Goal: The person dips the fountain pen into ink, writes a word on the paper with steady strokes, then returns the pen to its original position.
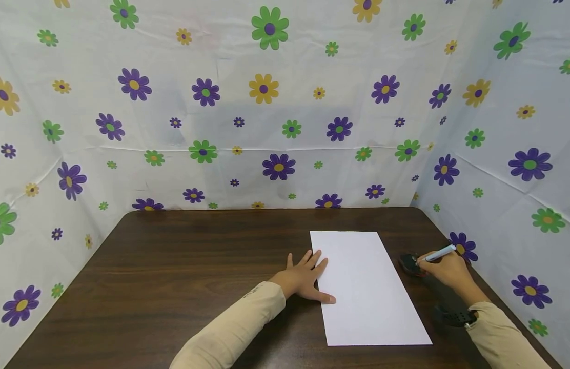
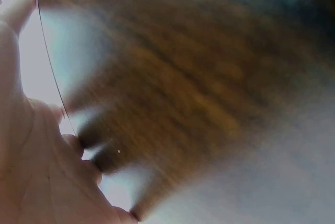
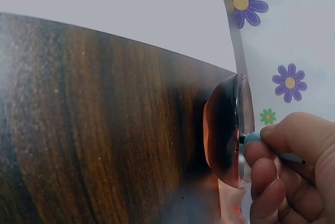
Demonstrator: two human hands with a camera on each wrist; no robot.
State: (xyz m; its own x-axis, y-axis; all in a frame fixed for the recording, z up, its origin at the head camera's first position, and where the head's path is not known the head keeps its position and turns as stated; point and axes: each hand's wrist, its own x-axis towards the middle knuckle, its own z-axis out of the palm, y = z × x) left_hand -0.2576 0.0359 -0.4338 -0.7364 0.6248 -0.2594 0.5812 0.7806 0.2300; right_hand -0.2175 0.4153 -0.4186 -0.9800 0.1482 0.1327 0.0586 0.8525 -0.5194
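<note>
At frame right, the right hand, pinching a pen, could tip the dark bowl by nudging it, the left hand splayed wide.

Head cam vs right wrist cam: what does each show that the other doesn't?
Only head: the left hand, fingers spread over the left edge of the paper; both sleeves; the paper's full outline.

Only right wrist: a palm-side close-up of the right hand, and the dark tip of its pen by the dark round object; contact unclear.

Both: right hand, pen, round object, paper, table, flowered cloth.
</note>
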